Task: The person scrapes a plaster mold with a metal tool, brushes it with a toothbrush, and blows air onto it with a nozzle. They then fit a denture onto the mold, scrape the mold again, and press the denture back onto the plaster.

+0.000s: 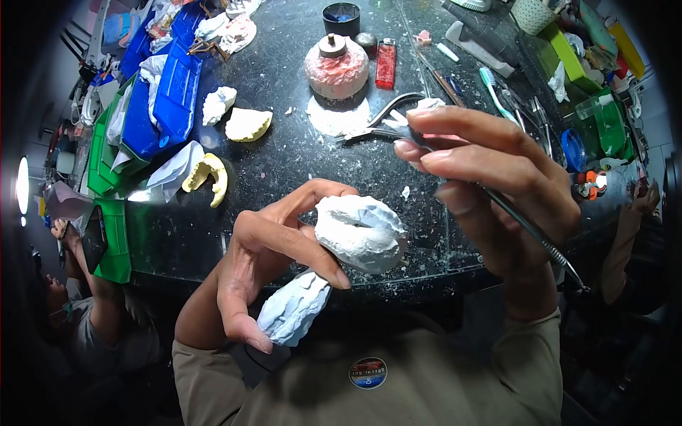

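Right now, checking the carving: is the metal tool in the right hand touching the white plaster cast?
Apart. The head view shows the tool pinched in the right hand, clear of the cast, which the left hand holds.

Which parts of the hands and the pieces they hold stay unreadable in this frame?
Head view only:
- Working tip of the thin metal hand tool: hidden behind the right hand.
- Underside of the white plaster cast: turned away, partly covered by the left hand.
- Lower end of the pale blue-white plaster piece: tucked behind the left fingers.
- Round badge on the shirt: text too small.
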A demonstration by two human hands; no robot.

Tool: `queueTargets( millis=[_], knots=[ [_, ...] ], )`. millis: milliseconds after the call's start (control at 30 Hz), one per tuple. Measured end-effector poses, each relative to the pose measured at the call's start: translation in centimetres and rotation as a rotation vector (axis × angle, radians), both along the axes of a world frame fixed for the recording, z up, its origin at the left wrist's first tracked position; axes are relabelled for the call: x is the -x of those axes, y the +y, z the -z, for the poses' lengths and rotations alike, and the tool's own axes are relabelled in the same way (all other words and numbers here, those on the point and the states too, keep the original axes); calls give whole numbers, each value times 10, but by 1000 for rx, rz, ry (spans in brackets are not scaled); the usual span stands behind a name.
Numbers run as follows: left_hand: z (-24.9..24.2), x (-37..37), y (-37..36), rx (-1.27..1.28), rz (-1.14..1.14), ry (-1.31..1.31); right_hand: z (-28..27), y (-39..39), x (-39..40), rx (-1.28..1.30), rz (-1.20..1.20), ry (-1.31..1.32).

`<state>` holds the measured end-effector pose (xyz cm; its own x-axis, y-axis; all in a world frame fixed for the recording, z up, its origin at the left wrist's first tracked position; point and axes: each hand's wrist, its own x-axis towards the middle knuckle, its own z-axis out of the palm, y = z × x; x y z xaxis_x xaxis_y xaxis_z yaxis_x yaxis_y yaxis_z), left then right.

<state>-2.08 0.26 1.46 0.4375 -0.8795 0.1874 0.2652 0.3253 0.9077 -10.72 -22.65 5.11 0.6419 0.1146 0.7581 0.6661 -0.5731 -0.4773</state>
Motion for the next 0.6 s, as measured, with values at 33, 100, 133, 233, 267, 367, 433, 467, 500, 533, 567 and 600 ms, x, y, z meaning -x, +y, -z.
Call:
queueTargets(
  millis=[33, 100, 133, 233, 267, 367, 433, 467, 500, 533, 567, 600],
  knots=[
    [3, -3, -1, 58, 31, -56, 1, 0, 0, 6, -1, 8],
    [12, -12, -2, 171, 94, -166, 3, 0, 3, -20, -14, 47],
    [12, -13, -1, 160, 101, -174, 4, -1, 6, -52, -27, 76],
    [10, -12, 0, 133, 87, -157, 5, -4, 2, -51, -33, 75],
    [10, -8, 0, 130, 58, -123, 5, -5, 2, -33, -27, 93],
    [7, -5, -2, 95, -16, -76, 9, -6, -1, 7, 10, 140],
    [7, -6, -1, 64, -60, -55, 11, -6, -2, 134, 95, 132],
    [8, -7, 1, 47, -80, -40, 11, -8, -3, 256, 152, 111],
    [9, -9, 2, 32, -100, -25, 11, -11, -5, 378, 209, 89],
    [9, -10, 4, 20, -103, -15, 13, -10, -6, 377, 229, 89],
    [9, -11, 6, 8, -106, -5, 14, -8, -7, 376, 250, 89],
    [9, -12, 8, -3, -109, 5, 15, -7, -8, 376, 270, 89]
  ],
)
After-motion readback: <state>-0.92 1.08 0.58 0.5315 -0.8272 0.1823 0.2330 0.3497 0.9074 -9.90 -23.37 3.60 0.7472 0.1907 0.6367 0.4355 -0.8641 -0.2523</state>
